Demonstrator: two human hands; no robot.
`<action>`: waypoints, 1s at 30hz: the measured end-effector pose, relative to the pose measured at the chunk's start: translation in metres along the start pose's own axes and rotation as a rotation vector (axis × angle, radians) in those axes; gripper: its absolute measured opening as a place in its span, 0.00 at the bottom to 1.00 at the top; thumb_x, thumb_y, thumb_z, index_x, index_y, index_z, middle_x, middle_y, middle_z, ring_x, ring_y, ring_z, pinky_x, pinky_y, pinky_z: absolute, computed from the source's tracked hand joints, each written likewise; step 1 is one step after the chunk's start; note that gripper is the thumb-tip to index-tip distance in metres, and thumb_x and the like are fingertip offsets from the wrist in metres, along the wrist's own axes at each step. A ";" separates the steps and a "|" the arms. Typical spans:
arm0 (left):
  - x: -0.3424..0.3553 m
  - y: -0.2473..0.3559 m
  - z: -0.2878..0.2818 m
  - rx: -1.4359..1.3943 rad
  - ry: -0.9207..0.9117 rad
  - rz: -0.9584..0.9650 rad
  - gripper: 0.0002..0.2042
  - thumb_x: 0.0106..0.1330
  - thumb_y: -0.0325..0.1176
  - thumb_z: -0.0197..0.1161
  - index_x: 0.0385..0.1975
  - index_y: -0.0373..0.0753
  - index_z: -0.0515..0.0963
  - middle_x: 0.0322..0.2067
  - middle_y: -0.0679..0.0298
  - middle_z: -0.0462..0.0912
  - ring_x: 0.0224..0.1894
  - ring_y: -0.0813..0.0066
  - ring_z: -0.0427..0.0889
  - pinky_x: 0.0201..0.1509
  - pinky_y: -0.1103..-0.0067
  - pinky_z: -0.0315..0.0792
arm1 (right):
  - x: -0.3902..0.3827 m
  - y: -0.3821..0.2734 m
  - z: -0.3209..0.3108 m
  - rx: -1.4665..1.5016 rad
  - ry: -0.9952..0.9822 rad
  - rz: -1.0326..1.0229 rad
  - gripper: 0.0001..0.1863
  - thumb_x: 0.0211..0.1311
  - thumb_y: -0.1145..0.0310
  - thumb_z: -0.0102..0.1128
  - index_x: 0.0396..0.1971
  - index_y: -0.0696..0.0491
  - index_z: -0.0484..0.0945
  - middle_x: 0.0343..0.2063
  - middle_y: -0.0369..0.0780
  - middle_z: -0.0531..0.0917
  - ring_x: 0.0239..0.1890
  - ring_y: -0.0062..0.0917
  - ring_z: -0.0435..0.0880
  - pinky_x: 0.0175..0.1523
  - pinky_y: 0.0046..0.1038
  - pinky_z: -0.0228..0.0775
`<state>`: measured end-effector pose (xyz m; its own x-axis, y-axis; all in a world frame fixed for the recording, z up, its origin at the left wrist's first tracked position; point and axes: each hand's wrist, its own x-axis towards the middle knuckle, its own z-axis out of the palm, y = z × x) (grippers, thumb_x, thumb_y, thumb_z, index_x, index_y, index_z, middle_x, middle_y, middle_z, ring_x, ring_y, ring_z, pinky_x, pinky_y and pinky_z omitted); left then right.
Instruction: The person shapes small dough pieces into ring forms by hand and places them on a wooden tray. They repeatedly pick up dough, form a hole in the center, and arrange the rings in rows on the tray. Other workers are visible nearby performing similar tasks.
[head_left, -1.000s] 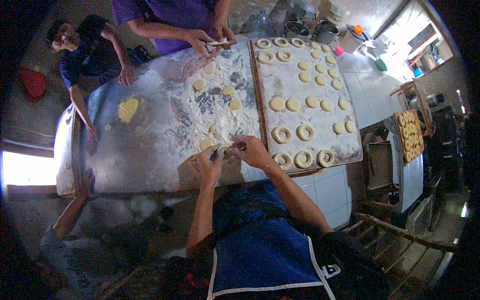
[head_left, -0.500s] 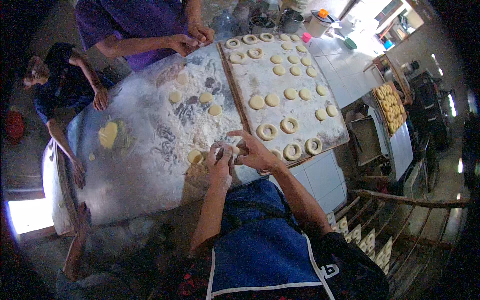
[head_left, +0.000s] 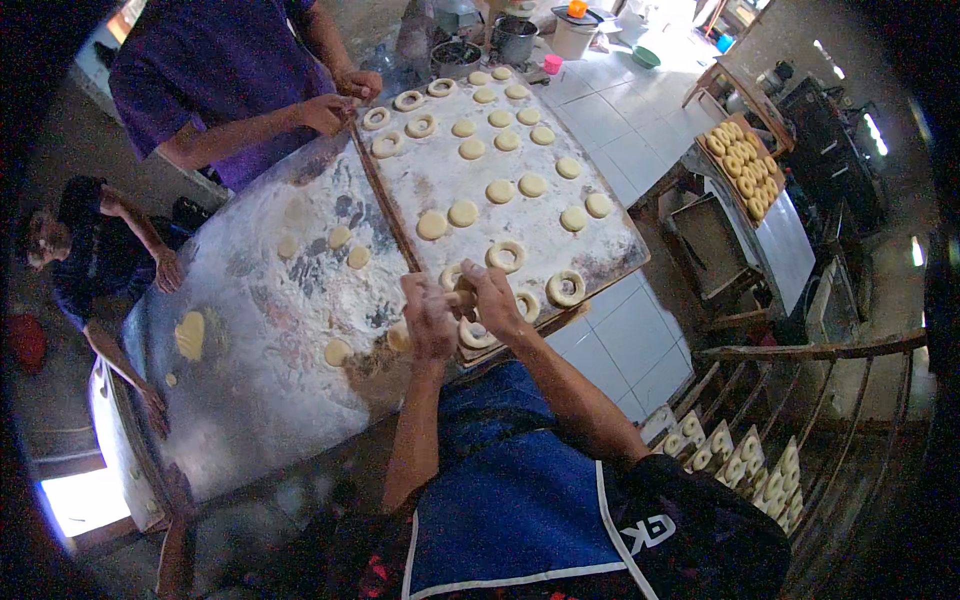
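Dough rings [head_left: 566,301] on a floured board [head_left: 610,245], left hand [head_left: 428,312] blurred and right hand [head_left: 494,302] curled close together over the nearest ones, contents of either grip impossible to tell, flat dough rounds [head_left: 501,191] beyond, floury surface [head_left: 265,390] leftward.

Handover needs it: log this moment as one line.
left hand: blurred, grip unclear | right hand: near dough rings, grip unclear | board: dough rings, discs | table: flour, discs
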<state>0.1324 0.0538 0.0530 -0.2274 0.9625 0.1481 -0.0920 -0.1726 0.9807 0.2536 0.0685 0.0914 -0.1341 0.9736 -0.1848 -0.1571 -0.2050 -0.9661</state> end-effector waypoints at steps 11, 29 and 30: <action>-0.009 -0.065 0.070 0.696 0.181 0.260 0.19 0.74 0.48 0.45 0.43 0.36 0.74 0.34 0.58 0.77 0.39 0.62 0.77 0.46 0.69 0.73 | -0.002 0.002 -0.067 -0.546 0.075 0.107 0.36 0.70 0.41 0.40 0.25 0.64 0.78 0.21 0.56 0.80 0.23 0.49 0.76 0.30 0.42 0.66; -0.002 -0.040 0.172 -0.320 0.224 -0.660 0.20 0.74 0.50 0.45 0.36 0.36 0.71 0.23 0.64 0.75 0.25 0.70 0.74 0.31 0.69 0.71 | -0.017 -0.019 -0.162 -0.497 0.097 -0.220 0.39 0.72 0.41 0.30 0.16 0.61 0.69 0.11 0.49 0.68 0.16 0.35 0.65 0.28 0.42 0.63; -0.001 -0.042 0.174 -0.311 0.152 -0.510 0.20 0.74 0.49 0.45 0.35 0.36 0.71 0.23 0.64 0.74 0.24 0.70 0.74 0.29 0.69 0.70 | -0.016 -0.021 -0.164 -0.437 0.132 -0.229 0.39 0.72 0.40 0.30 0.15 0.61 0.69 0.11 0.48 0.67 0.15 0.35 0.64 0.28 0.42 0.62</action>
<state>0.3052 0.0968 0.0335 -0.2141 0.9032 -0.3720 -0.4992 0.2262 0.8364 0.4199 0.0734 0.0846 -0.0152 0.9988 0.0469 0.2594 0.0492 -0.9645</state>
